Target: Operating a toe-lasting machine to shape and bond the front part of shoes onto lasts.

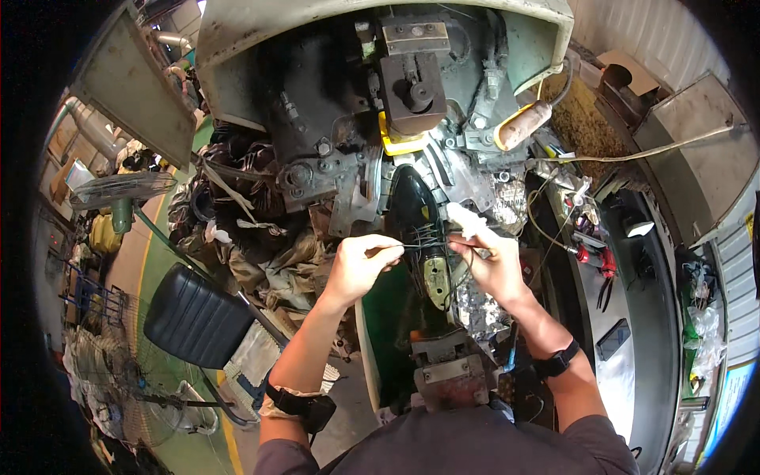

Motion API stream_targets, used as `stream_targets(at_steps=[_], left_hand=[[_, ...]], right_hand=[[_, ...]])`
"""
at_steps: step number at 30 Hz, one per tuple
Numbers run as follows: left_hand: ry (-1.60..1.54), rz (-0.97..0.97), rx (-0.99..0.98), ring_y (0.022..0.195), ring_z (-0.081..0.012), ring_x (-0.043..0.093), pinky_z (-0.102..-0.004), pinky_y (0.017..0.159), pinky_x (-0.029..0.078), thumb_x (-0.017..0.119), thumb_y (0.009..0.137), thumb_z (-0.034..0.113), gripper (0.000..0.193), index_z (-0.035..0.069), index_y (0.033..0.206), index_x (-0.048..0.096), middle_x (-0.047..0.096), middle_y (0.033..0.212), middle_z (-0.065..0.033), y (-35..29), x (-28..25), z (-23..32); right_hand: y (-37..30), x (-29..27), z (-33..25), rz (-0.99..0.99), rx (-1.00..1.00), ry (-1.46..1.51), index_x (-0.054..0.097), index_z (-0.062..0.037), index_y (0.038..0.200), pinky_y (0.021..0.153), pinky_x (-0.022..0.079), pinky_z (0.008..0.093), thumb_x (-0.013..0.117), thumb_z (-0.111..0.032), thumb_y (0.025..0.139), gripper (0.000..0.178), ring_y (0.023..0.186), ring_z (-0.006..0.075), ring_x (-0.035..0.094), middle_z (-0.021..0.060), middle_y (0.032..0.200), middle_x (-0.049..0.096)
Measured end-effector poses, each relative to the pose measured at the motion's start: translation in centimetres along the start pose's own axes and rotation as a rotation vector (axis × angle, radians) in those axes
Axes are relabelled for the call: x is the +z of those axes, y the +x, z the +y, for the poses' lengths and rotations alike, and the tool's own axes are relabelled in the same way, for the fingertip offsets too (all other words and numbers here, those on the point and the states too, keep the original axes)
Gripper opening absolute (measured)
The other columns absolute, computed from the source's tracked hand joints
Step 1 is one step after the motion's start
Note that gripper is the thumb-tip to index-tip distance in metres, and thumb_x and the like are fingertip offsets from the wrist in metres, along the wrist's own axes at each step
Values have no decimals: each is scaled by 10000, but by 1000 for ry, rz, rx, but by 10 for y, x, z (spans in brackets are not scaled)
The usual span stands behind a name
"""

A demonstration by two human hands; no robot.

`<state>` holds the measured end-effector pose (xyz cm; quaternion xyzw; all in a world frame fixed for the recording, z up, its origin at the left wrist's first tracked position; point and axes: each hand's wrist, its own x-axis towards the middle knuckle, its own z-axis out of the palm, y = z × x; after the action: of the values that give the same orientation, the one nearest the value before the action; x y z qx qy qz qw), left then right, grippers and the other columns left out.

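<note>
A black shoe upper [412,196] is mounted on a pale yellow-green shoe last [435,282], its toe pointing at the machine. Thin dark laces [417,246] cross over its opening. To the left of the shoe, my left hand [353,271] is closed, pinching a lace end between thumb and fingers and stretching it out sideways. On the other side my right hand [497,267] pinches at the laces too, fingertips close to the shoe's edge. A crumpled white wad [467,220], perhaps cloth or tissue, sits at the right hand's fingers; how it is held is partly hidden.
A machine head [413,87] with a yellow part [402,142] stands just beyond the toe. From the upper right hangs a worn lamp-like cylinder [522,125]. Left are a black padded seat [195,315] and a fan [123,194]. A phone [613,339] lies on the right-hand ledge.
</note>
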<state>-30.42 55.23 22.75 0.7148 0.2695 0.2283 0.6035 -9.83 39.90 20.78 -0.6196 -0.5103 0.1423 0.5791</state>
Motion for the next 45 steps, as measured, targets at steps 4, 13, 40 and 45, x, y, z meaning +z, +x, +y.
stream_targets(at_steps=[4, 13, 40, 45], left_hand=[[72, -1, 143, 786, -133, 685, -267, 733, 551, 733, 907, 61, 141, -49, 994, 742, 745, 887, -85, -5, 2, 7], [381, -51, 602, 838, -239, 701, -322, 781, 560, 743, 841, -14, 118, -30, 956, 720, 723, 951, -131, 4, 11, 28], [113, 102, 246, 640, -99, 650, -236, 526, 490, 669, 990, 149, 293, -30, 1222, 667, 716, 949, -66, -2, 32, 8], [-181, -90, 50, 670, -131, 670, -254, 584, 525, 589, 1036, 156, 271, -32, 1221, 651, 697, 1012, -92, 6, 34, -2]], right_hand=[[7, 7, -11, 53, 87, 381, 521, -16, 1415, 851, 586, 291, 783, 61, 839, 638, 931, 156, 727, 125, 1017, 755], [35, 23, -30, -128, 394, 546, 469, -67, 1447, 531, 468, 221, 760, 17, 846, 673, 656, 100, 638, 62, 802, 714], [35, 8, -35, -362, 194, 339, 539, -29, 1425, 787, 533, 252, 648, 158, 774, 686, 914, 94, 676, 16, 1206, 664], [31, 6, -38, -243, -116, -21, 573, -81, 1402, 810, 553, 284, 653, 110, 804, 632, 847, 139, 699, 85, 959, 724]])
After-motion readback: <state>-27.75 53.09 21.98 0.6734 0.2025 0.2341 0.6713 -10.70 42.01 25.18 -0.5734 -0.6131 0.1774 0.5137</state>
